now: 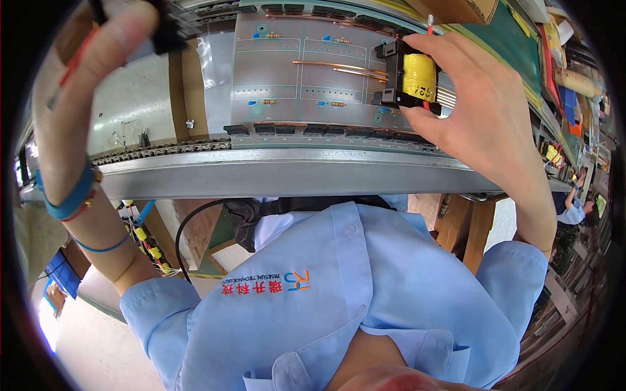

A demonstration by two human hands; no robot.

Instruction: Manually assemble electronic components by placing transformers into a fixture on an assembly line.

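My right hand (486,94) grips a transformer (418,75) with a yellow-taped winding and black bobbin ends, thumb and fingers on opposite sides of it. It is at the right part of a grey circuit board (267,68); whether it is fully seated I cannot tell. Copper-coloured wires (339,66) extend left from it over the board. Raised at the upper left, my left hand (107,55) is closed on a black part with metal pins (173,26), blurred and cut off by the picture's edge. A red lead shows beside that hand.
The board carries small resistors (267,101) and black connectors along its long edges. A metal rail (293,171) runs in front, with a chain (163,150) behind it. Brown strips (186,98) lie left of the board. A cardboard box (466,10) stands behind; another person (574,205) is far right.
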